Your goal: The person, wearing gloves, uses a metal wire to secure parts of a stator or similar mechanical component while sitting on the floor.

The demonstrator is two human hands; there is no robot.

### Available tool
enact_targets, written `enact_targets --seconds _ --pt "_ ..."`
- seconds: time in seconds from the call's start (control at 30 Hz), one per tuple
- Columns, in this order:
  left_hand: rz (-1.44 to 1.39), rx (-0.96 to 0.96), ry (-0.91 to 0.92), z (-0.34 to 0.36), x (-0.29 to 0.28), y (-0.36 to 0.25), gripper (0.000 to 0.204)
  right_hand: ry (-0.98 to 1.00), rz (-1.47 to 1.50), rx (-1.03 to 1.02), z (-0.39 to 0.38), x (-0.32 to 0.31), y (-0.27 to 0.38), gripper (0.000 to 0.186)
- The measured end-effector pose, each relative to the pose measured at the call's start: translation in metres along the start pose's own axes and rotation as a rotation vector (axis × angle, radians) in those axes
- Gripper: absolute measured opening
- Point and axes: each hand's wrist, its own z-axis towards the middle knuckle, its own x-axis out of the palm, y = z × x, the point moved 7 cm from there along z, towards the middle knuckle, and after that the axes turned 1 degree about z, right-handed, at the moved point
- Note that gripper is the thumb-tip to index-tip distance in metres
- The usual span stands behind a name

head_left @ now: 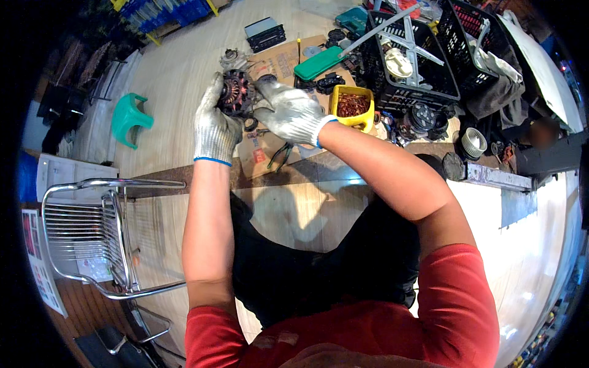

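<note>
Red cloth of a short-sleeved shirt (457, 288) lies nearest in the head view, and two bare forearms (208, 239) reach from it toward the far side. The left hand (213, 126), in a white knitted glove, is half closed around the left and near side of a dark, round metal part with copper-coloured windings (233, 92), and holds it over a flat brown cardboard sheet (250, 161). The right hand (291, 113), gloved likewise, is partly curled just right of this part; whether it touches, I cannot tell. So the part lies between both hands, closer to the left one; its long axis is not clear.
</note>
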Motion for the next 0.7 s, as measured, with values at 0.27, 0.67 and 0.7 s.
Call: enact_targets --seconds 0.27,0.67,0.7 --pt "-0.08 0.139 -0.199 0.007 -0.013 -0.033 0.035 -0.001 -0.167 -0.237 0.001 0.027 -0.014 0.02" --pt "-0.158 0.221 -0.31 0.0 -0.069 -0.112 0.032 0.221 -0.339 -0.105 -0.051 0.02 -0.078 0.028" --pt "-0.138 0.222 -0.306 -0.001 -0.068 -0.108 0.033 0.235 -0.362 -0.129 -0.055 0.024 -0.089 0.027"
